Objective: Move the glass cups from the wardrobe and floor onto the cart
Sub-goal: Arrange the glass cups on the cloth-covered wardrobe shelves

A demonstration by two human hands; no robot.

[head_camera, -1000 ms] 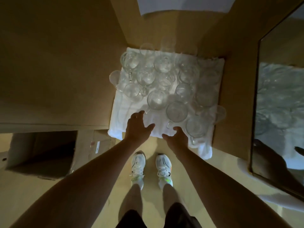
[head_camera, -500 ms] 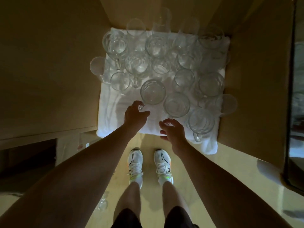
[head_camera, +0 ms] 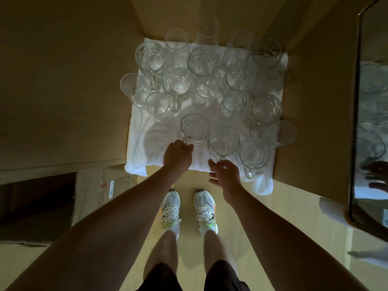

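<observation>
Nearest the shoes, the left hand (head_camera: 177, 156) pinches the handle of a glass mug (head_camera: 195, 129) while the right hand (head_camera: 224, 172), fingers loosely spread, reaches another mug's handle (head_camera: 223, 158). Beyond, more glass cups (head_camera: 201, 59) crowd the white towel (head_camera: 144, 131). Lifting comes next, probably; the cart is unseen.

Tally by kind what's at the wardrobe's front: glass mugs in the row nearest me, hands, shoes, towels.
Glass mugs, nearest row: 3 (left mug, middle mug, right mug)
Hands: 2 (left hand, right hand)
Shoes: 2 (left shoe, right shoe)
White towel: 1
Total: 8
</observation>
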